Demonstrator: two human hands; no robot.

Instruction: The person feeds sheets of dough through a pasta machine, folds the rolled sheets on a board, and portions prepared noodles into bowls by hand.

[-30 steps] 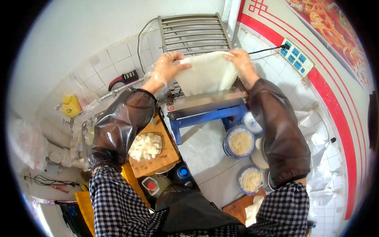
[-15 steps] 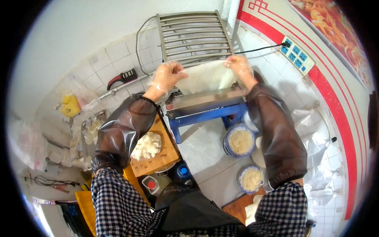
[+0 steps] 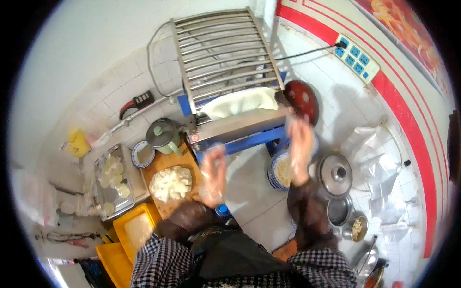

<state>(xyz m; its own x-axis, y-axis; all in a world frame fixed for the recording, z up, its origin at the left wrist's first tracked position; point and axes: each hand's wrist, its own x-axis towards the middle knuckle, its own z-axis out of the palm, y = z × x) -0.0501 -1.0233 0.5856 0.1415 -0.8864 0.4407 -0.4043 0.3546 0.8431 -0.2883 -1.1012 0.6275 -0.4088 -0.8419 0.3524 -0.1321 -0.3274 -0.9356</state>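
A pale dough sheet (image 3: 242, 102) lies slumped across the top of a dough roller machine (image 3: 240, 123) with a blue frame. My left hand (image 3: 212, 176), in a clear plastic glove, is below the machine's left end, over the edge of the wooden board. Its fingers point up, apart from the dough and holding nothing. My right hand (image 3: 300, 150), also gloved, is at the machine's right end, beside a bowl of noodles (image 3: 282, 170). It is smeared by motion, but its fingers look stretched out and hold nothing visible. A heap of lumpy dough (image 3: 170, 184) sits on the wooden board (image 3: 165, 161).
A metal slatted rack (image 3: 225, 53) rises behind the machine. Left are a green lidded pot (image 3: 162, 134), a small bowl (image 3: 143, 154), a metal tray (image 3: 114, 180) and a yellow crate (image 3: 132, 228). Right are a lidded pot (image 3: 334, 176), metal bowls (image 3: 355, 226) and a power strip (image 3: 357, 58).
Both hands have let go of the dough sheet and moved down toward my body. The sheet, held up before, now lies folded on the machine. The view has shifted slightly.
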